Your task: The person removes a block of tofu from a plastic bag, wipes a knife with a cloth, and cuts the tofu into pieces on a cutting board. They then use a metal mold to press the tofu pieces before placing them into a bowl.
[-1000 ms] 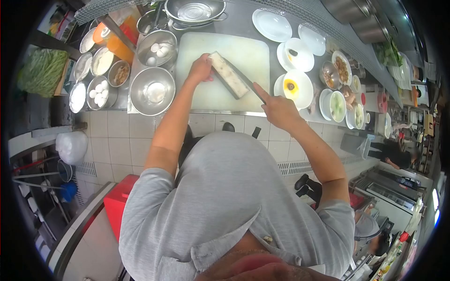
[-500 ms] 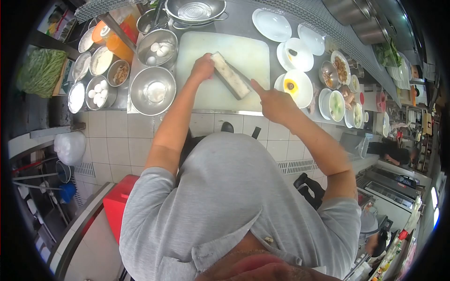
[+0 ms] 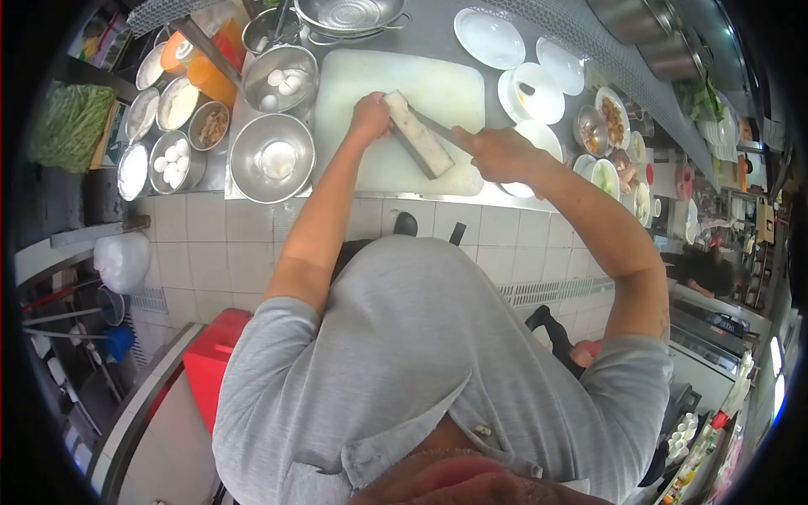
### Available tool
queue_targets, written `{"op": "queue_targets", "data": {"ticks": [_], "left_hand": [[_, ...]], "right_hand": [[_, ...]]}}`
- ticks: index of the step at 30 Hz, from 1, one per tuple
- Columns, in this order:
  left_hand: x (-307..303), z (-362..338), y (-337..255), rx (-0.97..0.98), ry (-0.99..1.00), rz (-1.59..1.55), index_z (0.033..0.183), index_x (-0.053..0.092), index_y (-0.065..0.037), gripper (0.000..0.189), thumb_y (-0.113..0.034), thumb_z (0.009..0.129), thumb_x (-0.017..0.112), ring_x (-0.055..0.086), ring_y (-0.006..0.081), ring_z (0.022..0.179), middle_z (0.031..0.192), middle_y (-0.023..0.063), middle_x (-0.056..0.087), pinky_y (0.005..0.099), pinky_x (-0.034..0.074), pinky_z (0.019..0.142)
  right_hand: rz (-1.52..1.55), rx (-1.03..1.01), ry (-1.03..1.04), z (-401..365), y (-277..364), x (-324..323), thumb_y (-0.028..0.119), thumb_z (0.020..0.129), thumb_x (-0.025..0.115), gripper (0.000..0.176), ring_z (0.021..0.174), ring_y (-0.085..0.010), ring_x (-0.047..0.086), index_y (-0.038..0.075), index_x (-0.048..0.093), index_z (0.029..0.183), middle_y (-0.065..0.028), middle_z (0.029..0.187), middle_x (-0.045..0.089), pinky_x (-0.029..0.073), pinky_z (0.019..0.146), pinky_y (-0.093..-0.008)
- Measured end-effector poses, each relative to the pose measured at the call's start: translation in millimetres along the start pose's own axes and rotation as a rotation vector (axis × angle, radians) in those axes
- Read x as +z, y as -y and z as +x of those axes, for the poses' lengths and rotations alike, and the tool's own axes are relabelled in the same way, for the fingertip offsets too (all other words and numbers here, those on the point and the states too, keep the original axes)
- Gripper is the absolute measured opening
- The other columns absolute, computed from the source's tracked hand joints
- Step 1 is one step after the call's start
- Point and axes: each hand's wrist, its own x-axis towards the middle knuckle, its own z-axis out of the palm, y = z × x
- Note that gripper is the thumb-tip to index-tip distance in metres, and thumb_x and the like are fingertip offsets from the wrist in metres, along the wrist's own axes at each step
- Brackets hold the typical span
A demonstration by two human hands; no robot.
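A long, pale block of food with darker specks (image 3: 421,139) lies slantwise on the white cutting board (image 3: 454,80). My left hand (image 3: 371,118) is closed around the block's far-left end. In my right hand (image 3: 505,156) is a knife (image 3: 433,126), gripped by its handle. Its blade points left and lies along the upper right side of the block, overlapping it in this view. My right hand is over the board's right edge and hides part of a white bowl (image 3: 539,135).
Left of the board stand a steel bowl (image 3: 244,172), another with eggs (image 3: 299,63), and several containers of ingredients. White plates (image 3: 488,38) and small filled bowls (image 3: 604,177) line the right. A red box (image 3: 210,353) stands behind me on the left. Another person (image 3: 711,273) is far right.
My right hand has moved farther up over the counter with the knife, now covering part of the bowl that showed a yolk-like centre. My left hand stays on the block's end.
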Motion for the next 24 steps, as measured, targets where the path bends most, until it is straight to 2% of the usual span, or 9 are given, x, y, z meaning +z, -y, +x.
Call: {"op": "queue_targets", "data": {"ticks": [3, 7, 12, 15, 21, 24], "left_hand": [[-1.2, -6.3, -9.3, 0.038, -0.023, 0.076, 0.121, 0.065, 0.003, 0.035, -0.010, 0.095, 0.044, 0.069, 0.0236, 0.057, 0.080, 0.0159, 0.072, 0.0376, 0.056, 0.056], [-0.8, 16.8, 5.6, 0.076, -0.005, 0.243, 0.125, 0.066, -0.005, 0.036, -0.013, 0.099, 0.042, 0.063, 0.0176, 0.053, 0.077, 0.0098, 0.069, 0.0338, 0.052, 0.048], [-1.7, 20.6, 3.1, 0.048, 0.027, 0.263, 0.123, 0.066, -0.003, 0.036, -0.012, 0.097, 0.042, 0.065, 0.0183, 0.054, 0.077, 0.0099, 0.068, 0.0334, 0.052, 0.048], [-2.3, 23.5, 6.1, -0.097, 0.103, -0.015, 0.127, 0.060, -0.003, 0.037, -0.014, 0.098, 0.041, 0.067, 0.0206, 0.058, 0.080, 0.0097, 0.067, 0.0339, 0.053, 0.050], [0.0, 15.2, 2.8, -0.199, 0.149, -0.305, 0.135, 0.052, -0.004, 0.039, -0.015, 0.100, 0.038, 0.071, 0.0261, 0.065, 0.085, 0.0085, 0.062, 0.0370, 0.056, 0.055], [2.3, 14.3, 0.7, -0.183, 0.103, -0.359, 0.131, 0.051, 0.006, 0.040, -0.011, 0.097, 0.039, 0.074, 0.0330, 0.071, 0.093, 0.0177, 0.064, 0.0407, 0.060, 0.055]], "right_hand": [[-0.005, 0.060, -0.002, -11.7, 20.5, -9.9, 0.000, 0.089, 0.052, 0.065, 0.103, -0.0378, 0.070, -0.002, 0.038, 0.153, -0.0249, 0.120, 0.066, 0.058, 0.084, -0.0465], [0.022, 0.092, -0.090, -31.8, 19.3, 10.4, 0.002, 0.089, 0.052, 0.063, 0.101, -0.0369, 0.071, -0.006, 0.039, 0.150, -0.0242, 0.113, 0.068, 0.058, 0.081, -0.0468], [0.116, 0.159, 0.094, -58.7, 13.9, 13.1, 0.002, 0.087, 0.056, 0.067, 0.098, -0.0363, 0.071, -0.005, 0.038, 0.151, -0.0230, 0.106, 0.069, 0.057, 0.079, -0.0469], [0.130, 0.127, 0.076, -57.4, 6.0, 22.7, 0.002, 0.087, 0.058, 0.068, 0.097, -0.0368, 0.070, -0.002, 0.038, 0.152, -0.0236, 0.107, 0.068, 0.057, 0.079, -0.0467], [0.105, 0.038, 0.046, -51.1, -23.5, 39.6, 0.009, 0.094, 0.063, 0.067, 0.100, -0.0391, 0.070, 0.006, 0.037, 0.155, -0.0263, 0.115, 0.065, 0.056, 0.085, -0.0465], [0.116, -0.013, 0.046, -48.6, -26.2, 42.8, 0.013, 0.096, 0.064, 0.067, 0.102, -0.0394, 0.069, 0.007, 0.036, 0.157, -0.0269, 0.117, 0.064, 0.055, 0.088, -0.0465]]}}
